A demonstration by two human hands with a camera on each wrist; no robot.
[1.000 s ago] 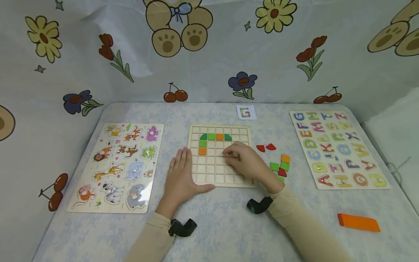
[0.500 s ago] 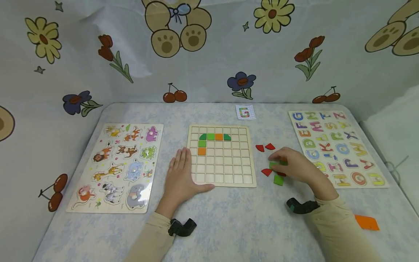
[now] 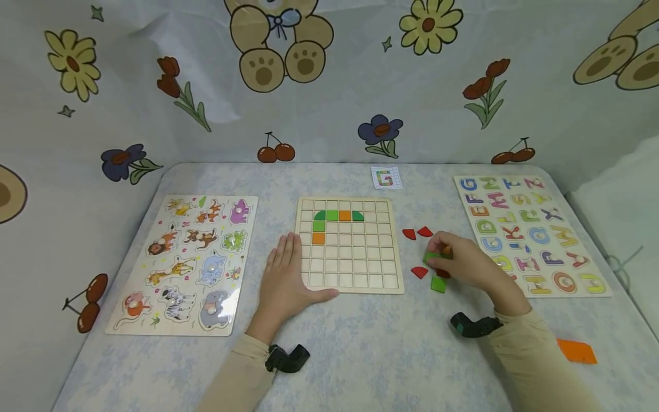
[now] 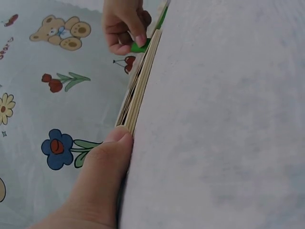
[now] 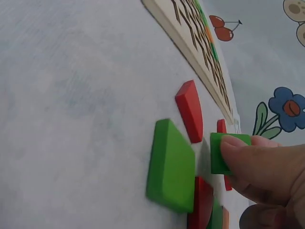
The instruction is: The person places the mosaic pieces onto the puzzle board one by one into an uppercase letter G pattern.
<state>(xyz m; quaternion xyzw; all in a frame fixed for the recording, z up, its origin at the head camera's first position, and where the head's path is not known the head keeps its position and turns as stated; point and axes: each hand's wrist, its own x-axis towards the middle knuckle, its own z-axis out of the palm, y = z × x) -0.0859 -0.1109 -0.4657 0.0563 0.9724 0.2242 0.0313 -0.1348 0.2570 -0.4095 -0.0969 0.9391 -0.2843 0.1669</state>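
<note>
My left hand (image 3: pixel 284 277) lies with straight fingers along the left edge of the wooden grid board (image 3: pixel 357 290), thumb at its near edge. In the left wrist view the thumb touches the board's side. Over the loose pieces right of the board, my right hand (image 3: pixel 460 260) pinches a green square block (image 5: pixel 219 155) between thumb and fingers. Below that hand, a second green square block (image 5: pixel 174 167) and a red piece (image 5: pixel 201 202) lie on the table. Green and orange pieces (image 3: pixel 318 238) sit in the board's cells, forming a top row and a short left column.
Red quarter-round pieces (image 3: pixel 419 272) lie between board and right hand. A small pattern card (image 3: pixel 386 178) is behind the board. An animal puzzle (image 3: pixel 195 263) stands left, a letter puzzle (image 3: pixel 535 234) right. An orange block (image 3: pixel 576 351) is partly hidden by the right sleeve.
My right hand has moved from over the board to the loose pieces on the right, and now pinches a green square block there. My left hand has stayed put.
</note>
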